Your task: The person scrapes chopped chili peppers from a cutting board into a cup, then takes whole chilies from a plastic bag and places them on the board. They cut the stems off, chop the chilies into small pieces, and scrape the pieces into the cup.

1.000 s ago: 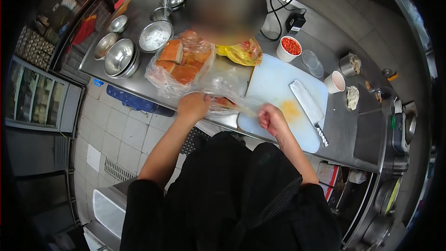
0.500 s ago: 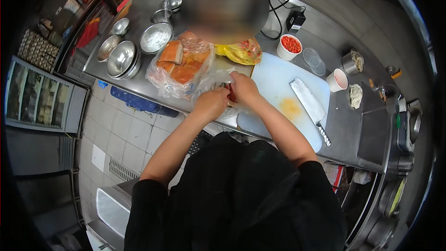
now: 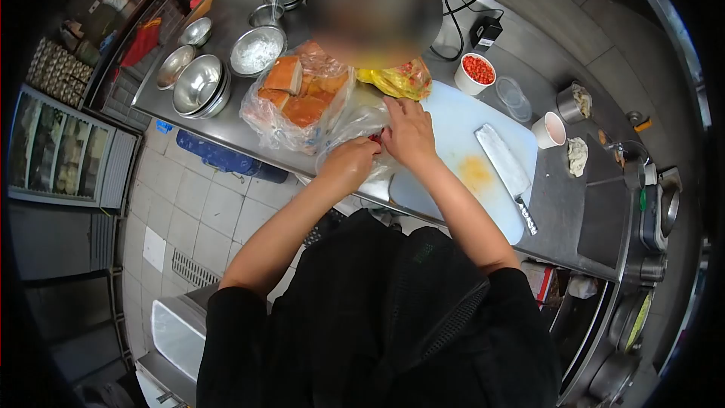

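A clear plastic bag (image 3: 361, 122) lies bunched between my hands at the table's front edge. My left hand (image 3: 351, 165) is closed on the bag's near part. Over its right side lies my right hand (image 3: 408, 134), fingers stretched forward and slightly apart, thumb close to the left fingertips. A small patch of red shows between the hands; what it is I cannot make out. Left of the bag sits a larger clear bag of orange-brown bread-like blocks (image 3: 303, 111). Just beyond the right fingers is a yellow plastic bag (image 3: 398, 80) with red bits.
A cleaver (image 3: 502, 160) lies on the white cutting board (image 3: 453, 125) at right. Behind it stand a tub of chopped red pieces (image 3: 475, 74), a clear lid (image 3: 513, 98) and a white cup (image 3: 549, 130). Steel bowls (image 3: 198, 91) stand at left on the steel table.
My right hand has gone from pinching the raised bag edge to lying with fingers extended over the bag. The bag sits lower and flatter. My left hand has shifted slightly right.
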Demonstrator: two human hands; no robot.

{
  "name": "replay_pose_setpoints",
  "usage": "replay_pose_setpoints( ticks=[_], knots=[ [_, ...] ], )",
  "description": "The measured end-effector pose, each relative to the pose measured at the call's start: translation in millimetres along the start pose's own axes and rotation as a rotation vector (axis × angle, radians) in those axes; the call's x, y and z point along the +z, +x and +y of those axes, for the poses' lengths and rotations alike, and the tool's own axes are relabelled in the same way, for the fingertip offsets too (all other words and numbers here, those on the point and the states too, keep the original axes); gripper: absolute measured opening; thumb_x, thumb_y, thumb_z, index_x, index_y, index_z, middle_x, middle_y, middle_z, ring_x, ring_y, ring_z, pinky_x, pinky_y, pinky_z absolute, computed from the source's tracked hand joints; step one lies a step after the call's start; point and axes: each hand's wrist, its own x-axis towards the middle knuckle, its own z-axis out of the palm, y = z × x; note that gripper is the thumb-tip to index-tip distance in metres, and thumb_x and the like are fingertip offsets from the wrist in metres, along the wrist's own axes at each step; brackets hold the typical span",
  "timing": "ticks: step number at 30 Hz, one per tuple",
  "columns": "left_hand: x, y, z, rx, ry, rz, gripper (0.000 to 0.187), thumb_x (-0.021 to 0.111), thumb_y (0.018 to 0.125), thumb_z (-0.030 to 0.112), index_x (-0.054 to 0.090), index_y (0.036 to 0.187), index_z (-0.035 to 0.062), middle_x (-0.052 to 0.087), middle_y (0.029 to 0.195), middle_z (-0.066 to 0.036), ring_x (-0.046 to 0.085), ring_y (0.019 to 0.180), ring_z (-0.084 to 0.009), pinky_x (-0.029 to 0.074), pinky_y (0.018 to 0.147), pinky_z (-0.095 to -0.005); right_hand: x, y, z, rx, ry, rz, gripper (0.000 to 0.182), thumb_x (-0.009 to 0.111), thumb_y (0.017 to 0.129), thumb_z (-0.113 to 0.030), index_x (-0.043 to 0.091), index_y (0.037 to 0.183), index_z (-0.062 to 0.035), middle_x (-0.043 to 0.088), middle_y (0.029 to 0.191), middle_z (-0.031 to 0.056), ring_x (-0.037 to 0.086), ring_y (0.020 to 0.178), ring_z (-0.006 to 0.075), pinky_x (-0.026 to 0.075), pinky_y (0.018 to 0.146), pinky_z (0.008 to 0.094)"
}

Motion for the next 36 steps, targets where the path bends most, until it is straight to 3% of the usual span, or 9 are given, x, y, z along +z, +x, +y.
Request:
replay_pose_setpoints(
  ticks=[3, 5, 8, 18, 21, 24, 26, 29, 36],
  knots=[
    [17.2, 7.4, -19.0, -0.028, 0.07, -0.038, 0.02, 0.064, 0.082, 0.014, 0.065, 0.1, 0.0056, 0.066, 0.1, -0.017, 0.064, 0.092, -0.0369, 0.051, 0.08, -0.0454, -0.1, -12.7, -4.1, 0.055, 0.159, -0.144, 0.023, 0.063, 0.078, -0.013, 0.063, 0.1, -0.0064, 0.065, 0.092, 0.0159, 0.063, 0.094, 0.0333, 0.049, 0.075, 0.0458],
    [14.3, 8.9, -18.5, -0.242, 0.201, -0.176, 0.02, 0.065, 0.083, 0.021, 0.068, 0.095, 0.0046, 0.067, 0.102, -0.018, 0.064, 0.095, -0.0364, 0.05, 0.083, -0.0459, 4.4, -28.1, -2.2, -0.017, 0.123, -0.504, 0.015, 0.061, 0.079, -0.014, 0.065, 0.091, -0.0063, 0.067, 0.086, 0.0153, 0.064, 0.089, 0.0332, 0.05, 0.074, 0.0465],
    [14.9, 8.6, -16.6, -0.375, 0.277, -0.301, 0.029, 0.069, 0.08, 0.03, 0.069, 0.092, 0.0047, 0.069, 0.1, -0.017, 0.066, 0.096, -0.0353, 0.05, 0.085, -0.0456, 12.6, -59.4, 4.6, -0.042, 0.001, -0.694, 0.013, 0.059, 0.079, -0.015, 0.066, 0.087, -0.008, 0.068, 0.082, 0.014, 0.065, 0.084, 0.0337, 0.051, 0.073, 0.0469],
    [15.7, 30.3, -15.8, -0.394, 0.363, -0.528, 0.054, 0.079, 0.068, 0.042, 0.068, 0.102, 0.0003, 0.069, 0.102, -0.019, 0.065, 0.102, -0.0351, 0.05, 0.089, -0.0429, -22.7, -78.3, 17.8, 0.074, 0.166, -0.563, 0.019, 0.062, 0.083, -0.016, 0.069, 0.099, -0.0092, 0.066, 0.091, 0.015, 0.062, 0.095, 0.0309, 0.05, 0.082, 0.0423],
    [15.0, 23.2, -47.7, -0.159, 0.206, -0.338, 0.054, 0.08, 0.067, 0.034, 0.066, 0.107, 0.0016, 0.068, 0.106, -0.02, 0.063, 0.104, -0.0381, 0.048, 0.091, -0.0453, -43.0, -95.7, 30.9, 0.123, 0.281, -0.422, 0.019, 0.062, 0.084, -0.014, 0.068, 0.102, -0.0091, 0.067, 0.088, 0.0146, 0.063, 0.086, 0.0322, 0.051, 0.075, 0.0406],
    [0.4, 22.4, -46.1, -0.237, 0.131, -0.434, 0.056, 0.08, 0.065, 0.028, 0.063, 0.113, 0.0043, 0.065, 0.11, -0.022, 0.06, 0.106, -0.04, 0.047, 0.093, -0.0468, -67.6, -116.2, 43.7, 0.318, 0.425, -0.391, 0.019, 0.064, 0.085, -0.015, 0.068, 0.101, -0.0065, 0.066, 0.088, 0.0133, 0.064, 0.082, 0.0292, 0.051, 0.075, 0.0387],
    [5.4, 17.3, -49.7, -0.176, 0.176, -0.282, 0.055, 0.078, 0.066, 0.024, 0.061, 0.115, 0.0059, 0.064, 0.112, -0.022, 0.059, 0.107, -0.0398, 0.047, 0.093, -0.0465, -78.0, -135.1, 58.5, 0.429, 0.488, -0.302, 0.018, 0.065, 0.087, -0.014, 0.067, 0.102, -0.0051, 0.065, 0.082, 0.0115, 0.061, 0.071, 0.0236, 0.05, 0.067, 0.0339],
    [0.5, 17.3, -29.8, -0.194, 0.146, -0.317, 0.05, 0.074, 0.069, 0.024, 0.061, 0.114, 0.0056, 0.065, 0.112, -0.021, 0.06, 0.106, -0.0389, 0.047, 0.093, -0.0464, -92.1, -155.8, 75.3, 0.622, 0.571, -0.267, 0.016, 0.065, 0.088, -0.014, 0.067, 0.101, -0.0044, 0.063, 0.076, 0.0086, 0.057, 0.066, 0.0169, 0.048, 0.064, 0.0299],
    [30.5, 26.8, -8.7, -0.337, 0.489, -0.378, 0.044, 0.071, 0.071, 0.027, 0.063, 0.109, 0.0073, 0.068, 0.104, -0.018, 0.063, 0.103, -0.0362, 0.048, 0.092, -0.046, -98.2, -174.9, 102.0, 0.656, 0.665, -0.24, 0.017, 0.065, 0.09, -0.016, 0.068, 0.101, -0.0044, 0.061, 0.072, 0.0059, 0.053, 0.064, 0.0135, 0.046, 0.062, 0.0278]
  ],
)
